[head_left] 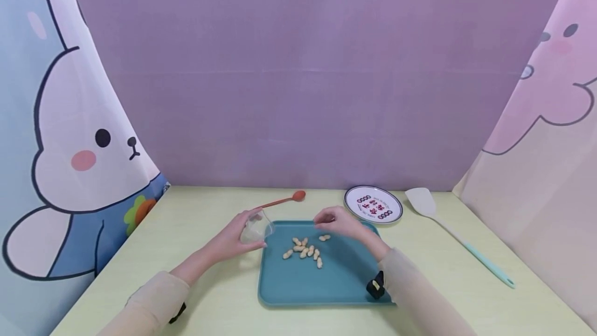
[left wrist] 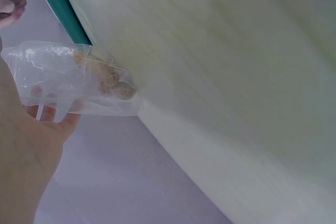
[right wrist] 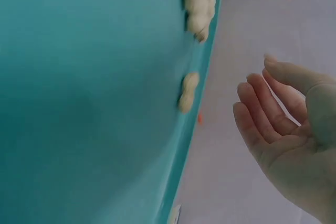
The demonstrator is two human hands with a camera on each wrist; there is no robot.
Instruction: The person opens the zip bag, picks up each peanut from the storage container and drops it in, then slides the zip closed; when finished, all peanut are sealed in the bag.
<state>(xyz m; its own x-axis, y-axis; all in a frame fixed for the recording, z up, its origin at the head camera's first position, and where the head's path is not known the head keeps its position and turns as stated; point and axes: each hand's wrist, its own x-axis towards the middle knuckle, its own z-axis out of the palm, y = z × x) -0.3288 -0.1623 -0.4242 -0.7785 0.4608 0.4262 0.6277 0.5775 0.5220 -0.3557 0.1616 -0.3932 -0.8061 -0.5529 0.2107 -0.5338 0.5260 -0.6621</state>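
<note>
From my remote seat I see the left hand [head_left: 233,238] gripping a clear container [head_left: 254,230] by the tray's [head_left: 298,288] left edge, peanuts [left wrist: 109,77] inside. The right hand [head_left: 342,221], above the tray's far edge, has loosely bent fingers and holds nothing. Loose peanuts [head_left: 303,253] lie on the tray's left part. I judge them light and stiff but crackable, best pinched at the waist; the container looks thin and slippery, so I'd hold its sides gently.
</note>
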